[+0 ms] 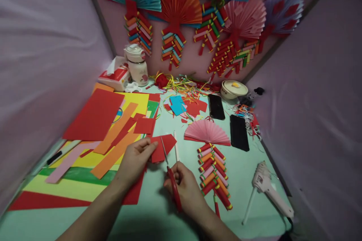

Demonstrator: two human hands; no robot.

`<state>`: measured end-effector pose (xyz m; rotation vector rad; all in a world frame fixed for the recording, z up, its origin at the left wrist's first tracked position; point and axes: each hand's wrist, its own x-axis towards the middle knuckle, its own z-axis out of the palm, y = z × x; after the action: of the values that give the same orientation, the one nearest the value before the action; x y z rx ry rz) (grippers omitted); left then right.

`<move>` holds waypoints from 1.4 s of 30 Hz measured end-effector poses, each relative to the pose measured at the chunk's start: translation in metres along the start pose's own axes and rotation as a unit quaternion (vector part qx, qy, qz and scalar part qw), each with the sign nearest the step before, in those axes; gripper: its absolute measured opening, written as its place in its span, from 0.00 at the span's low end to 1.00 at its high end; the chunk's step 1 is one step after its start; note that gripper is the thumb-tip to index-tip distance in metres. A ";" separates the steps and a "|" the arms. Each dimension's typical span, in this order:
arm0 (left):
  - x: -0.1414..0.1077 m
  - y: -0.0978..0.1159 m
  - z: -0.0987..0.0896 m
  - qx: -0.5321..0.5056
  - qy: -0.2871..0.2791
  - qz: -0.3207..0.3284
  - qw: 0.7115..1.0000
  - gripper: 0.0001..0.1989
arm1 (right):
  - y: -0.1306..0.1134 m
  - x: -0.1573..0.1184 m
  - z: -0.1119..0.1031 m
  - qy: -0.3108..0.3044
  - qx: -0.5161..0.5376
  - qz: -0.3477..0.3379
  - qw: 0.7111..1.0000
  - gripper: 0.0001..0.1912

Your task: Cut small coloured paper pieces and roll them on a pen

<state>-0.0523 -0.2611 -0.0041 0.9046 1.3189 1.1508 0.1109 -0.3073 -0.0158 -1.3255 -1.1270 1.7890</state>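
Note:
Pinched between the thumb and fingers of my left hand [138, 158] is a piece of red paper [170, 142], its right end cut to a slanted point. My right hand [183, 186] grips scissors with red handles [174, 190]; their blades lie across the red paper. A white pen [176, 146] lies just right of the paper. Beside my right hand rests a pink paper fan [207, 132] with a hanging string of rolled paper firecrackers [212, 173].
Coloured sheets and strips [93, 115] cover the left side. Two black phones [216, 107], a lidded bowl [234, 89] and a glue gun [268, 188] are on the right. A jar [138, 71], tissue box [115, 77] and paper scraps [195, 107] lie farther back, below hanging fans [179, 2].

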 end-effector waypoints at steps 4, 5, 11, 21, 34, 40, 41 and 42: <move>0.000 0.002 0.001 0.016 0.001 -0.007 1.000 0.17 | 0.002 0.001 -0.001 0.002 0.000 0.001 1.000 0.13; 0.000 0.002 0.002 0.018 0.003 -0.006 1.000 0.17 | 0.003 0.002 -0.001 0.001 0.000 0.000 1.000 0.13; -0.002 0.003 0.002 0.027 0.007 -0.006 1.000 0.15 | 0.009 0.001 -0.003 -0.012 -0.013 0.011 1.000 0.15; 0.001 -0.002 0.005 -0.050 0.015 -0.034 0.998 0.16 | 0.008 0.001 -0.006 -0.018 -0.036 -0.002 0.999 0.27; 0.006 -0.006 0.001 -0.104 0.056 0.006 0.993 0.17 | 0.020 -0.006 -0.007 -0.063 -0.085 -0.167 0.980 0.29; 0.006 -0.011 0.000 -0.073 0.004 0.041 0.996 0.14 | 0.017 -0.005 -0.011 -0.065 -0.100 -0.146 0.982 0.27; 0.007 -0.012 -0.001 -0.091 -0.005 0.034 0.995 0.14 | 0.016 -0.005 -0.012 -0.056 -0.109 -0.140 0.982 0.26; 0.007 -0.013 -0.001 -0.113 -0.014 0.027 0.993 0.14 | 0.014 -0.005 -0.013 -0.050 -0.118 -0.134 0.983 0.26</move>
<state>-0.0526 -0.2574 -0.0180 0.7911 1.1202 1.2965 0.1244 -0.3147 -0.0283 -1.1592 -1.5336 1.5758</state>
